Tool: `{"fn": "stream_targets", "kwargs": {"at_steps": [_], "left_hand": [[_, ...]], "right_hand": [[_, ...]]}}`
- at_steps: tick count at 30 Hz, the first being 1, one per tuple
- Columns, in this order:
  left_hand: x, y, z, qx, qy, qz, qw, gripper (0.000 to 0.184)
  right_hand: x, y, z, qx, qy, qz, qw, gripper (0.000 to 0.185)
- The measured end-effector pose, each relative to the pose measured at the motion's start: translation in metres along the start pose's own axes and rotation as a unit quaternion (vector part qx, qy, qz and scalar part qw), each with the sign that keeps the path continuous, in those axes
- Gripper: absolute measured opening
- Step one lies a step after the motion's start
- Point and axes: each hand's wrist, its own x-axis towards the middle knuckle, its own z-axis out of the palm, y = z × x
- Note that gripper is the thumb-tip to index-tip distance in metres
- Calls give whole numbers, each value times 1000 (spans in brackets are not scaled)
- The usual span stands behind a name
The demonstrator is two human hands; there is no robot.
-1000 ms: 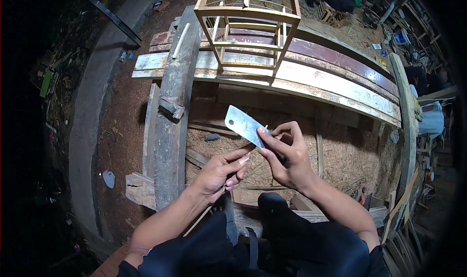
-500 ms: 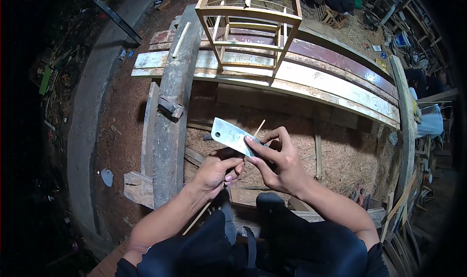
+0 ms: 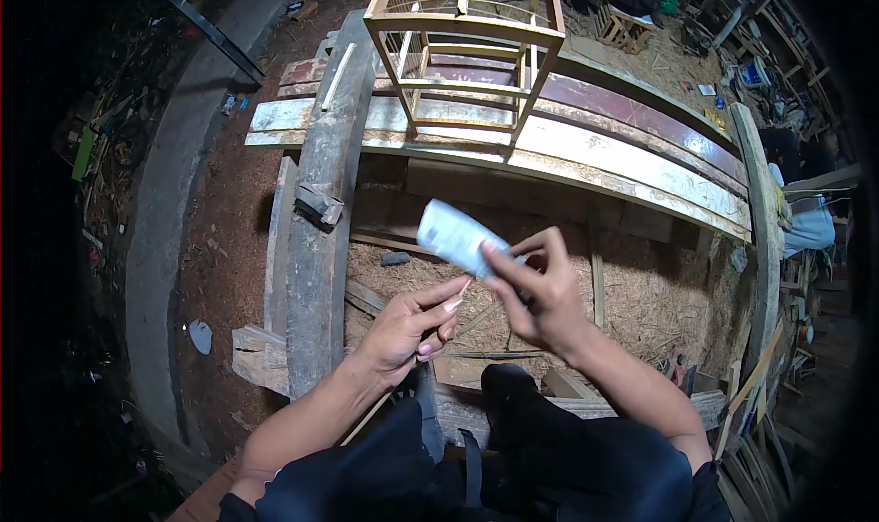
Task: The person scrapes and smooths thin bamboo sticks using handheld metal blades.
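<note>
My right hand [image 3: 545, 293] grips a cleaver [image 3: 449, 236], its pale metal blade blurred by motion and pointing up to the left. The handle is mostly hidden in my palm. Lower and to the left, my left hand [image 3: 400, 334] pinches a thin wooden stick [image 3: 466, 287] between thumb and fingers. The stick's short upper end shows just under the blade; whether the two touch I cannot tell. Both hands are above my lap, over the shavings-strewn ground.
A wooden cage frame [image 3: 467, 27] stands on the plank bench [image 3: 632, 160] ahead. A thick weathered beam [image 3: 316, 247] runs along the left, bearing a dark block [image 3: 319, 205] and a thin strip [image 3: 339, 78]. Wood shavings [image 3: 641, 284] cover the ground; an upright post [image 3: 758, 183] stands right.
My right hand has shifted slightly right, and the cleaver has swung up and right, away from my left fingers. The stick's long upper part no longer shows beyond the blade.
</note>
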Motion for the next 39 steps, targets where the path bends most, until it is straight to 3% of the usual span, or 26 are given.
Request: {"fn": "stream_targets", "kwargs": {"at_steps": [2,7,9,11,13,15,17,19,21,25,27,29,31,35,39], "left_hand": [[0,-7,-8,30,31,-5,999,41],[2,-9,-5,-9,-4,-3,1000,24],[3,-15,-8,71,72,-49,994,37],[6,-18,-9,64,42,-27,997,36],[7,-13,-1,-7,11,-10,1000,16],[7,-14,-1,0,31,-23,999,16],[10,-27,-16,54,-6,-5,999,24],[11,-21,-4,29,14,-16,999,32],[11,-12,5,12,-1,-23,1000,27],[9,-28,-13,60,-27,-67,996,23],[8,-24,-5,18,-16,-36,999,23],[9,-29,-10,13,6,-47,999,28],[6,-39,-23,36,-44,-76,996,28],[6,-30,-10,25,-25,-49,998,24],[4,-39,-15,26,-6,-71,997,21]], "right_hand": [[-8,-18,1,41,-65,-20,997,41],[-11,3,10,36,10,47,998,43],[-17,-16,4,71,-102,11,992,41],[-19,-16,7,84,-98,15,992,40],[-16,7,11,44,17,50,998,42],[-18,2,8,25,8,41,999,42],[-29,-16,7,78,-103,37,991,42],[-25,-5,8,76,-48,25,996,43],[-24,-2,8,56,-32,65,996,44],[-28,-11,11,83,-57,2,995,45],[-31,-5,10,81,-47,73,993,46],[-37,-2,15,70,-50,61,994,46],[-43,-8,17,75,-79,14,994,45],[-44,2,21,49,-31,44,997,46],[-43,-7,16,64,-84,19,994,46]]}}
